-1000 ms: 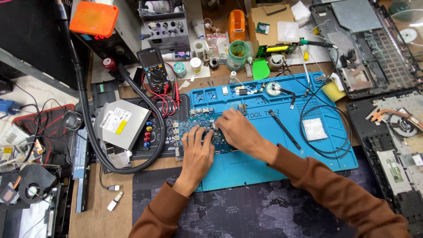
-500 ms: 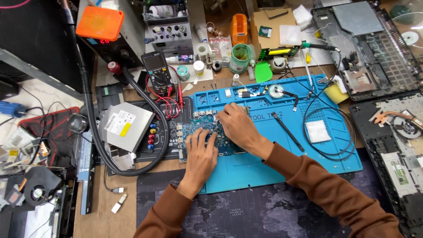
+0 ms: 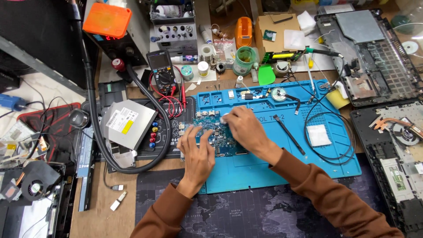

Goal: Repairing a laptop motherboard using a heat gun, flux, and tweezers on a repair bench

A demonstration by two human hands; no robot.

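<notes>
Both hands are down on the blue circuit board (image 3: 216, 136), which sits on the left part of the blue silicone repair mat (image 3: 282, 163). Left hand (image 3: 197, 152) has its fingers spread and resting on the board's near-left edge, steadying it. Right hand (image 3: 244, 128) is curled, pinching something small and white against the top of the board; can't tell if it's a wipe or a pad.

What I'd worry about: rubbing hard with only spread fingertips holding could make the board skate across the mat, or snag a tiny part or connector.

Clutter doesn't help. Black spudger (image 3: 288, 134) lies at about 3 o'clock from the hands, with a loop of black cable (image 3: 330, 145) past it that a sleeve could drag. At 10 o'clock sits the multimeter (image 3: 162, 66) with red leads (image 3: 174, 103) trailing toward the mat, and at 9 o'clock a silver optical drive (image 3: 125, 123) ringed by a thick black hose (image 3: 94, 110). Loose little bits (image 3: 246, 94) along the mat's top trays could scatter if bumped.
</notes>
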